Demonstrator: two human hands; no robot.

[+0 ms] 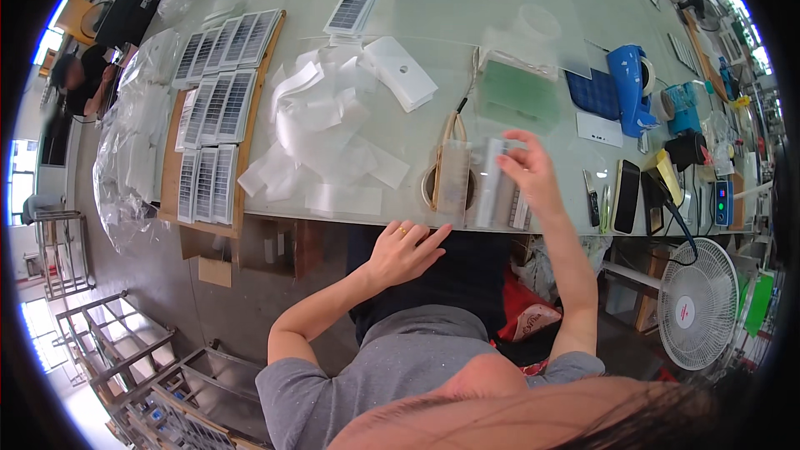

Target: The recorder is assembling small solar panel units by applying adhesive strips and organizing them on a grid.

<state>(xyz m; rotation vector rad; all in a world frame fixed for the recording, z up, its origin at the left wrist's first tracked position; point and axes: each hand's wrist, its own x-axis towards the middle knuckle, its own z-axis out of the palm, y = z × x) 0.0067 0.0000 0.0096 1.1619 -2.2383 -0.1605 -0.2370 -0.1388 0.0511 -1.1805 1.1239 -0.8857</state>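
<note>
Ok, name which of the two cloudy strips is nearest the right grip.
The rightmost strip, at the right grip; the other strip lies to its left, farther off.

Now the left hand [405,253] is held low, index finger [435,240] stretched, left forearm [337,293] angled inward, while the right hand [533,171] is held farther forward, fingers [520,137] bent, right forearm [573,262] extended.

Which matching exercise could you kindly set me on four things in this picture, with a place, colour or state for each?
1. left hand
2. right hand
3. tape dispenser
4. fan

A. white, with a round grille, lower right
B. blue, on the right part of the table
C. at the table's front edge, with a ring
D. fingertips by the upper end of a pale strip

Pairs: 1-C, 2-D, 3-B, 4-A
</note>
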